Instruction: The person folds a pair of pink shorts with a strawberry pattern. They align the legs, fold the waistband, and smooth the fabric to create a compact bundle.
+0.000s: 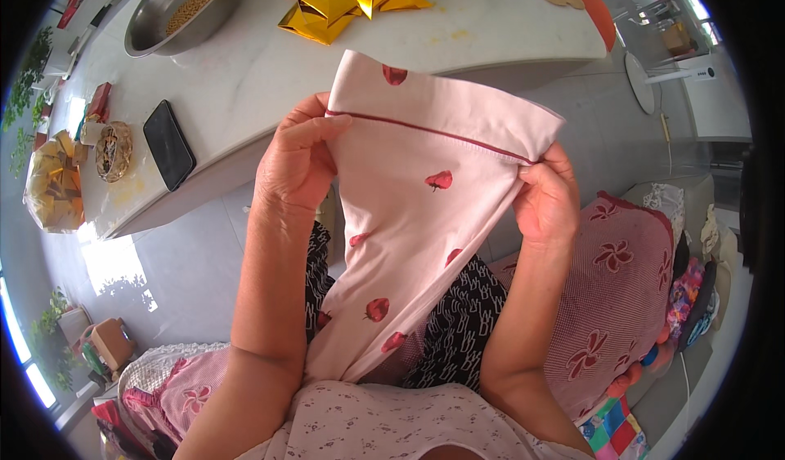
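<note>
Pale pink fabric printed with red strawberries is stretched between my two hands and trails down toward my chest. Its wide folded band at the top has a dark red piping line. My left hand pinches the band's left end, thumb over the piping, with some fingers hidden behind the cloth. My right hand grips the right end just below the piping, fingers curled round the edge. The cloth hangs over my lap, where black patterned fabric shows.
Ahead, a pale counter holds gold folded paper, a steel bowl of grains, a black phone and a packet. Beside me are pink floral covers and piled cloths. A white fan-like stand is at upper right.
</note>
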Motion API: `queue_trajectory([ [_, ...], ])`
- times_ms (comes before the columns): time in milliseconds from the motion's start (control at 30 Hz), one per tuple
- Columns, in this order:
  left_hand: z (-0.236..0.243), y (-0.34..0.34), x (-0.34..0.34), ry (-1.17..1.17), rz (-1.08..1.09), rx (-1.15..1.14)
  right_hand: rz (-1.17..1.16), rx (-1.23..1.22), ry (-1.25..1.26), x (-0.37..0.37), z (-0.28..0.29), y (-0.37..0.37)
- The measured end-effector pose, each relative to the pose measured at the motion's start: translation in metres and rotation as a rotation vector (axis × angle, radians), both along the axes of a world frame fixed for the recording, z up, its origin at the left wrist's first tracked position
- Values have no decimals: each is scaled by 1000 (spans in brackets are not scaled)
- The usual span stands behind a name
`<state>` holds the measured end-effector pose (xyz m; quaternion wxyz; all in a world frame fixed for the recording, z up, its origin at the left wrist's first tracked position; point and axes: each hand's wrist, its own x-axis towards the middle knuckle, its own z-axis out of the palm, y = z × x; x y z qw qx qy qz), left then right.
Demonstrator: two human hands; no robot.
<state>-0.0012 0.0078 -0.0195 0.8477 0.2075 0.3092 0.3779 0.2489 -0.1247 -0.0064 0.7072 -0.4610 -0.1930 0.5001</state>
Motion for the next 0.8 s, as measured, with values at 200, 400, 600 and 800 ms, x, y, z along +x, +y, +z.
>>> queue_trajectory([
  [200,8,-7,7,81,25,-23,105,-2,32,-3,6,2],
  [400,3,-7,9,65,130,3,144,-18,75,-5,7,2],
  [600,5,-10,13,27,96,34,159,-83,99,-10,0,4],
  [800,7,-8,10,2,128,65,53,-110,31,-6,-7,5],
])
